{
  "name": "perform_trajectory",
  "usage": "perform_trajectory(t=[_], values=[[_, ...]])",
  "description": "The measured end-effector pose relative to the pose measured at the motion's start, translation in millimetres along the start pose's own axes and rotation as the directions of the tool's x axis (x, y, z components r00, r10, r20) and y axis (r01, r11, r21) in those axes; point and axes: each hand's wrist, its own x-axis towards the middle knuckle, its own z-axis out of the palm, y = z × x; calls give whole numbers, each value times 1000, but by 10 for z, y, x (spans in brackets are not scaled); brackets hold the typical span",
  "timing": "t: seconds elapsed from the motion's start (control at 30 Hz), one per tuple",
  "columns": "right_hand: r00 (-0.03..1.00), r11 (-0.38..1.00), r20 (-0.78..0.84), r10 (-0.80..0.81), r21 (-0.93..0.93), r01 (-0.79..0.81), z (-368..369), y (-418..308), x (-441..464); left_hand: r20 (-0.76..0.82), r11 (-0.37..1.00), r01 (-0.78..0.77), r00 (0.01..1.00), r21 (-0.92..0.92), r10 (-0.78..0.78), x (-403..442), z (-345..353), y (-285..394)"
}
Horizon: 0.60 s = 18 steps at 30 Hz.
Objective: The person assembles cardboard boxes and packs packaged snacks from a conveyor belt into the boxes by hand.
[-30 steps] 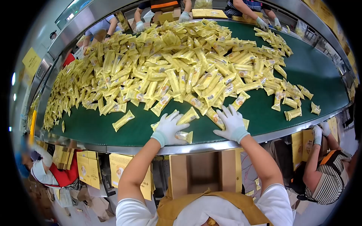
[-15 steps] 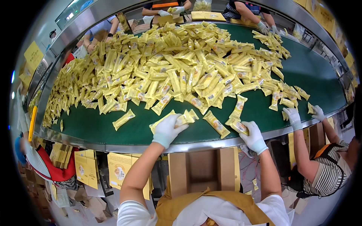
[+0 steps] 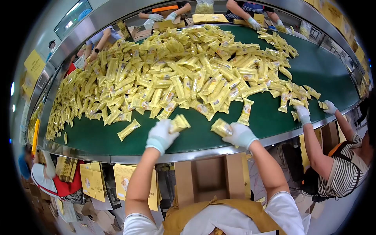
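My left hand [image 3: 161, 135], in a white glove, is closed around yellow wrapped snack bars [image 3: 180, 123] just above the green belt. My right hand [image 3: 239, 135], gloved too, grips more yellow wrapped bars [image 3: 221, 128], their ends facing those on the left. I cannot tell how many bars each hand has. Beyond both hands lies a big heap of the same bars [image 3: 188, 74]. One loose bar [image 3: 128, 130] rests to the left of my left hand, and another bar [image 3: 245, 112] lies just past my right hand.
An open cardboard carton [image 3: 182, 184] stands below the metal belt edge [image 3: 203, 154], close to my body. Flat yellow boxes [image 3: 92, 180] are at the left. A co-worker's gloved hands [image 3: 303, 114] are over the belt at right; other people stand along the far side.
My right hand has moved left, and the bar that lay between my hands is no longer on the belt there. My left hand has shifted slightly left, still holding bars.
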Motion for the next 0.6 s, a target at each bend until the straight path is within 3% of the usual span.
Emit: perform_trajectory(t=[0.07,0.17,0.23,0.43,0.5,0.6], values=[[989,977,-94,118,188,-99,-146,203,7,49,999,45,998,30,-47,149,-114,-131],[852,913,-332,404,209,-351,-444,276,191,238,985,82,964,155,-117,351,40,-111],[794,865,-345,500,147,-480,-433,311,407,199,969,87,971,233,-135,399,192,-23],[818,857,-295,494,10,-515,-179,418,731,99,960,79,989,268,-109,325,348,-69],[866,903,-363,345,-124,-412,-135,593,583,32,955,43,998,294,-54,283,447,-122],[886,891,-461,54,-378,-251,44,955,262,-219,893,-133,944,429,246,258,775,-499]])
